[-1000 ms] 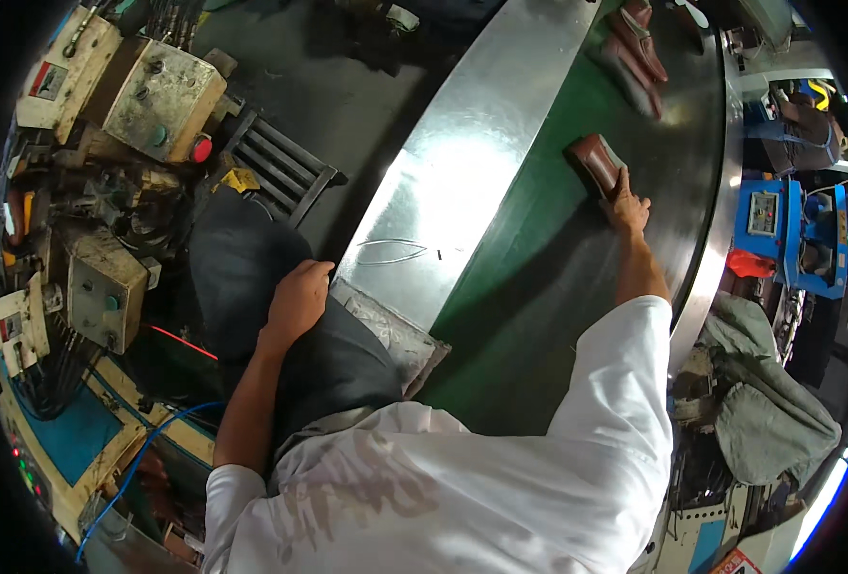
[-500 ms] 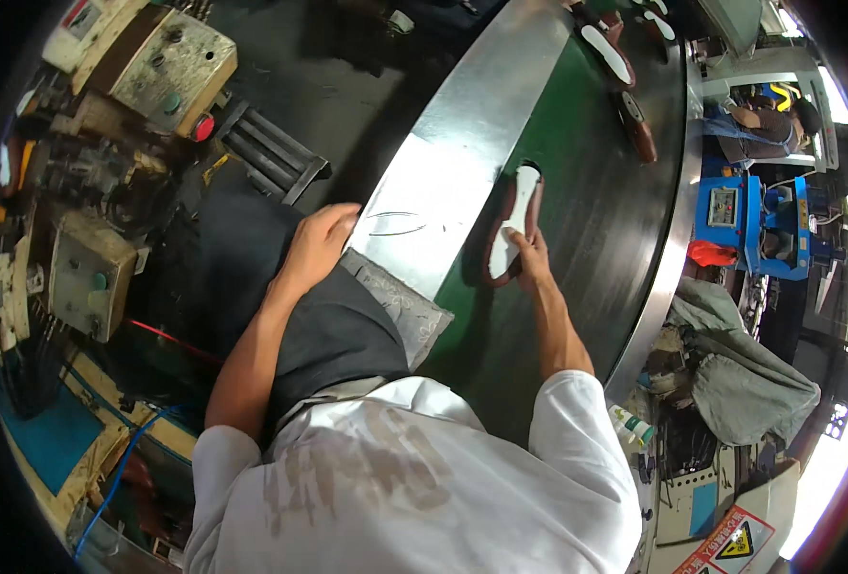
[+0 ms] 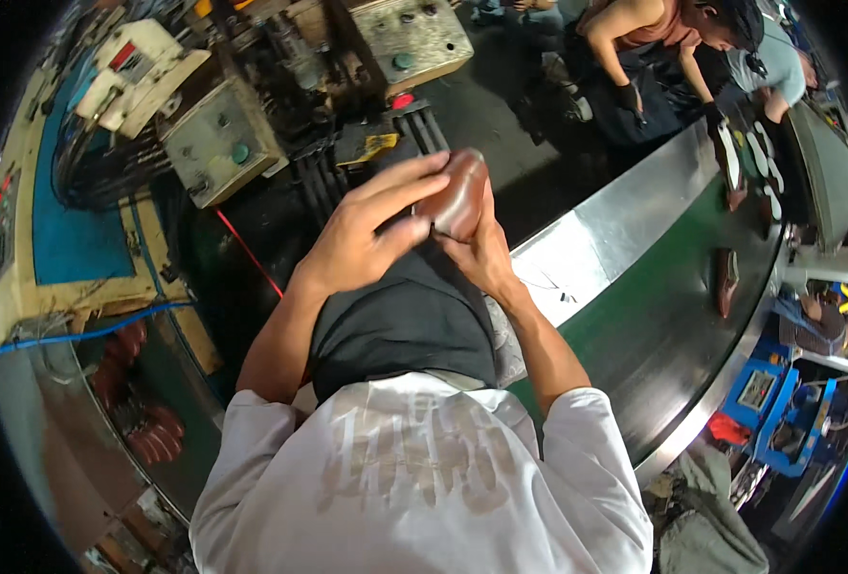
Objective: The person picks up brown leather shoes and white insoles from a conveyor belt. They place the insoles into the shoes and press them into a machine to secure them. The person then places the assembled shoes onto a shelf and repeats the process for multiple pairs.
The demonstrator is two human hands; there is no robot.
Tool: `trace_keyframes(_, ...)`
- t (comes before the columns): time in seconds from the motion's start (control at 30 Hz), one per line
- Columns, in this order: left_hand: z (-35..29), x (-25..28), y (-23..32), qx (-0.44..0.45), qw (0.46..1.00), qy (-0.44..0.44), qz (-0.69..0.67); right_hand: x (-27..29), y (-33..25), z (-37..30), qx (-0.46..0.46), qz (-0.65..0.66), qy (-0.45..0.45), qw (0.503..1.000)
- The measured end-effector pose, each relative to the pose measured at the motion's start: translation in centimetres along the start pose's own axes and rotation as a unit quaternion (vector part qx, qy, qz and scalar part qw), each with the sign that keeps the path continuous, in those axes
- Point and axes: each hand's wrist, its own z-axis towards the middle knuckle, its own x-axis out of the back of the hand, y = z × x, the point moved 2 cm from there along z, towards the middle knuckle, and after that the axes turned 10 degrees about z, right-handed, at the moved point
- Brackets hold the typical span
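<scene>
A brown leather shoe upper [image 3: 459,196], glossy and rounded at the top, is held in front of my body above my lap. My right hand [image 3: 482,247] grips it from the right and below. My left hand [image 3: 359,230] is at its left side, fingers stretched and spread, thumb apart and slightly blurred. Its fingertips reach the edge of the shoe upper; whether they press on it I cannot tell. The white underside seen earlier is turned out of sight.
A green conveyor belt [image 3: 625,287] with a metal border [image 3: 587,249] runs along my right, carrying another brown shoe upper [image 3: 726,282]. A gloved co-worker [image 3: 635,29] handles a white-soled shoe at the far end. Control boxes [image 3: 218,143] stand left; brown uppers [image 3: 151,435] lie lower left.
My right hand has lifted the shoe upper off the belt and brought it left, above my lap. My left hand has left the metal border and come up beside it. The view has turned left.
</scene>
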Motion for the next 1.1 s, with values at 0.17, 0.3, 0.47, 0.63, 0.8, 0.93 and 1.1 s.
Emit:
trace_keyframes(0.17, -5.5, -0.7, 2.0, 0.186, 0.977, 0.054, -0.087, -6.1, 1.0, 0.0, 0.076, 0.002, -0.043, 0.996)
trace_keyframes(0.3, -6.1, -1.4, 2.0, 0.151, 0.987, 0.062, 0.017, -7.0, 1.7, -0.7, 0.153, -0.001, -0.052, 0.987)
trace_keyframes(0.47, -4.8, -2.2, 1.2, 0.093, 0.994, 0.053, 0.003, -7.2, 4.2, -0.9, 0.083, 0.040, -0.052, 0.994)
trace_keyframes(0.63, -3.9, -2.4, 0.2, 0.074, 0.997, 0.013, 0.006, -6.6, 3.4, -1.3, 0.078, 0.029, -0.032, 0.996)
trace_keyframes(0.8, -1.1, -1.0, -0.7, 0.165, 0.980, -0.045, -0.102, -4.3, 1.2, -0.2, 0.014, 0.038, -0.085, 0.996)
trace_keyframes(0.93, 1.2, 0.4, -1.2, 0.108, 0.956, 0.020, -0.272, 0.2, -4.5, 0.8, -0.086, 0.140, -0.234, 0.958)
trace_keyframes(1.1, -1.1, -4.9, -4.9, 0.258, 0.882, 0.116, -0.376, 0.9, -2.9, -0.6, -0.170, 0.379, -0.119, 0.902)
